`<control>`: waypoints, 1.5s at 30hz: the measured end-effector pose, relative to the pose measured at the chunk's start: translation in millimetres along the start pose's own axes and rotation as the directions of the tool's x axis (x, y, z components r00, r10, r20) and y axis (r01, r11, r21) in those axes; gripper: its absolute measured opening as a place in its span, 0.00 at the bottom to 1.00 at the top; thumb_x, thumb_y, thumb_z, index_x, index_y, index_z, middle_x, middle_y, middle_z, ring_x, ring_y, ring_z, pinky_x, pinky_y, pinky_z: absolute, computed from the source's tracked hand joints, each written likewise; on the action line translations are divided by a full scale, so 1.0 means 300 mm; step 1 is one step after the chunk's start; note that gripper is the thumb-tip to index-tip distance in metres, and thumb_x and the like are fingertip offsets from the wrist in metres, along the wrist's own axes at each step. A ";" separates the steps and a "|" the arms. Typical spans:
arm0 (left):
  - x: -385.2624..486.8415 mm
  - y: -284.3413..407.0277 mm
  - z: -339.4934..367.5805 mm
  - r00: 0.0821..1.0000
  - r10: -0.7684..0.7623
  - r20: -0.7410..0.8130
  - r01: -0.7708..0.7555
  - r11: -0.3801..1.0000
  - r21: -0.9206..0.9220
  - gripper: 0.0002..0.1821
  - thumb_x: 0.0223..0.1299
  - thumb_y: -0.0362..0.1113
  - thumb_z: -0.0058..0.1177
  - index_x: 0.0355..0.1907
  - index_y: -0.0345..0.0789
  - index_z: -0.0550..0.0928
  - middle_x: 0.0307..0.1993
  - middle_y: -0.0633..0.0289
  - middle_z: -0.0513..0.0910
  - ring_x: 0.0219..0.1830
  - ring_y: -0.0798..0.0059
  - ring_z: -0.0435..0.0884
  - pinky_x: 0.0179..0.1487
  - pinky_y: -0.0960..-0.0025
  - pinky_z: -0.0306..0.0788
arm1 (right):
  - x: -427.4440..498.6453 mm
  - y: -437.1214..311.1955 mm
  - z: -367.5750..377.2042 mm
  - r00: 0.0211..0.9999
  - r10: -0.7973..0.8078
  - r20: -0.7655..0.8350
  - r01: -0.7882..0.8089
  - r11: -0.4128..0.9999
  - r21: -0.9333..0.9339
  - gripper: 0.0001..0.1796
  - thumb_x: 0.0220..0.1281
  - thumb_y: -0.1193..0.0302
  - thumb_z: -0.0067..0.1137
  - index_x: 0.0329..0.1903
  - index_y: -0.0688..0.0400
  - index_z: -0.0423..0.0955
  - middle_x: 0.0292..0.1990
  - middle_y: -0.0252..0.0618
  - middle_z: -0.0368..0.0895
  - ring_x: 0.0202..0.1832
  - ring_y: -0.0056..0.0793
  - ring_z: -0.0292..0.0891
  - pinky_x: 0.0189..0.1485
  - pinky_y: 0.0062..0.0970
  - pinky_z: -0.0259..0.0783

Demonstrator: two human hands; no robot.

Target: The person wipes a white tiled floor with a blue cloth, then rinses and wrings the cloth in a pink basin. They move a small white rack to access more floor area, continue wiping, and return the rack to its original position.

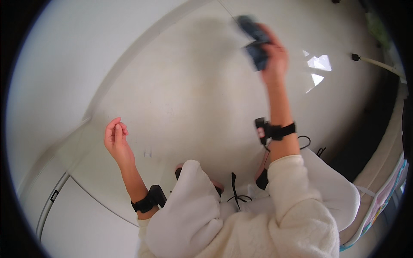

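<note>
Raised at the upper right, my right hand [276, 56] grips a dark, motion-blurred object [256, 42] with a long rounded upper part and a squarish lower part; its exact kind cannot be told. At the left, my left hand [117, 137] hangs above the floor with its fingers loosely curled, and nothing shows in it. Each forearm wears a black strap with a small black device, one on the right [274, 132] and one on the left [150, 200].
Pale glossy floor [193, 96] meets a white wall [64, 58] at the left. A white cabinet panel [87, 213] stands lower left. Black cords [238, 193] lie between my feet. A cushioned beige edge [384, 142] and a pale pole with a black tip [356, 57] are at the right.
</note>
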State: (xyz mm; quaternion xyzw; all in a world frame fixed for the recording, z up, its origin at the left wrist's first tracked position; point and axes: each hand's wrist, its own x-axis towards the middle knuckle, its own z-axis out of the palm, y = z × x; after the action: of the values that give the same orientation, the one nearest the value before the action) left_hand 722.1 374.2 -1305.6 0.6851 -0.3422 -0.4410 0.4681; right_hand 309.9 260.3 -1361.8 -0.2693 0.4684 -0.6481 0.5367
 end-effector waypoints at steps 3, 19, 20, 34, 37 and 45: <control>0.006 -0.006 -0.004 1.000 -0.022 0.012 0.022 0.999 0.031 0.09 0.68 0.28 0.45 0.44 0.31 0.79 0.29 0.68 0.73 0.32 0.82 0.67 0.39 0.77 0.64 | 0.176 -0.101 -0.273 0.893 -0.239 -0.382 0.191 0.969 -0.160 0.30 0.48 0.87 0.39 0.56 0.68 0.75 0.55 0.49 0.77 0.55 0.35 0.75 0.59 0.29 0.72; 0.017 -0.026 -0.023 0.996 -0.088 -0.031 0.089 0.996 0.029 0.09 0.69 0.30 0.46 0.45 0.31 0.79 0.30 0.68 0.73 0.33 0.81 0.67 0.40 0.78 0.64 | 0.272 0.378 0.205 0.701 -0.278 0.657 0.700 0.085 -0.710 0.34 0.39 0.88 0.42 0.51 0.50 0.81 0.55 0.30 0.80 0.48 0.40 0.75 0.54 0.32 0.71; 0.016 -0.018 -0.022 0.996 -0.077 -0.033 0.078 0.996 0.031 0.09 0.69 0.30 0.46 0.45 0.31 0.79 0.30 0.68 0.73 0.33 0.81 0.68 0.40 0.78 0.64 | 0.192 0.414 0.274 0.701 -0.217 0.679 0.711 0.144 -0.688 0.32 0.39 0.87 0.45 0.49 0.50 0.82 0.54 0.28 0.81 0.45 0.38 0.74 0.49 0.32 0.71; -0.040 -0.005 -0.049 0.998 -0.045 -0.048 0.045 0.999 -0.013 0.09 0.68 0.29 0.45 0.46 0.30 0.79 0.30 0.67 0.73 0.33 0.81 0.67 0.40 0.78 0.64 | -0.155 0.198 0.322 0.863 0.292 0.413 -0.333 0.942 0.030 0.29 0.47 0.88 0.39 0.55 0.69 0.76 0.51 0.43 0.81 0.53 0.29 0.77 0.59 0.25 0.71; -0.023 0.001 -0.006 0.999 -0.036 -0.002 0.036 0.999 -0.008 0.09 0.68 0.29 0.45 0.46 0.30 0.79 0.30 0.67 0.73 0.33 0.81 0.67 0.39 0.78 0.64 | 0.056 -0.010 0.027 0.982 0.073 0.177 -0.077 0.997 0.016 0.33 0.48 0.86 0.38 0.62 0.69 0.68 0.59 0.48 0.74 0.52 0.32 0.76 0.54 0.27 0.75; -0.010 -0.013 0.035 0.994 -0.048 0.097 0.038 0.994 0.099 0.09 0.68 0.29 0.45 0.44 0.30 0.79 0.30 0.67 0.73 0.32 0.81 0.68 0.38 0.78 0.63 | 0.346 -0.401 -0.697 0.832 -0.259 -0.491 0.120 0.947 -0.297 0.30 0.52 0.90 0.35 0.60 0.72 0.69 0.56 0.60 0.74 0.54 0.52 0.75 0.58 0.41 0.75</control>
State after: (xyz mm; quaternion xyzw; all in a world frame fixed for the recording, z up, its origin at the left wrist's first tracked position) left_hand 711.6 374.5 -1310.2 0.6916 -0.3710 -0.4672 0.4071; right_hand 49.7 226.7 -1357.0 -0.1944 0.6463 -0.6817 0.2824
